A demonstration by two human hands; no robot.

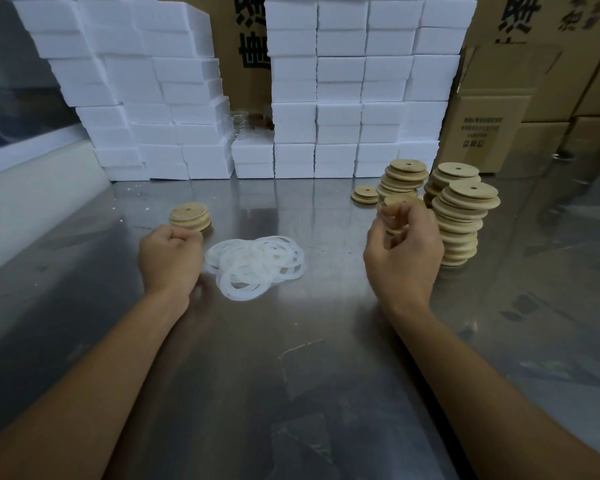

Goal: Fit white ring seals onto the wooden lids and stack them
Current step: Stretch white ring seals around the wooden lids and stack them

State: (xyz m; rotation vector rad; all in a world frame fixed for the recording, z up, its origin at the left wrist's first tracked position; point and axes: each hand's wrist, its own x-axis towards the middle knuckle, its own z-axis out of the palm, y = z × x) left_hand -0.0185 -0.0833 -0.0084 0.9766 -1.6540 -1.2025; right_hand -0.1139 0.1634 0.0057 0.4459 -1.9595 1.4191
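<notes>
A loose pile of white ring seals [257, 265] lies on the steel table between my hands. My left hand [169, 259] is curled into a fist at the pile's left edge, and its fingertips seem to pinch the nearest ring. My right hand [400, 251] is raised to the right of the pile and grips a wooden lid [397, 201] in its curled fingers. A short stack of wooden lids [190, 216] stands just behind my left hand. Tall, leaning stacks of wooden lids [461, 223] stand right of my right hand, with more stacked lids [404, 180] behind it.
A wall of white foam boxes [340, 98] lines the back of the steel table [291, 375]. Cardboard cartons [492, 126] stand at the back right. A low pair of lids [365, 194] lies left of the rear stacks.
</notes>
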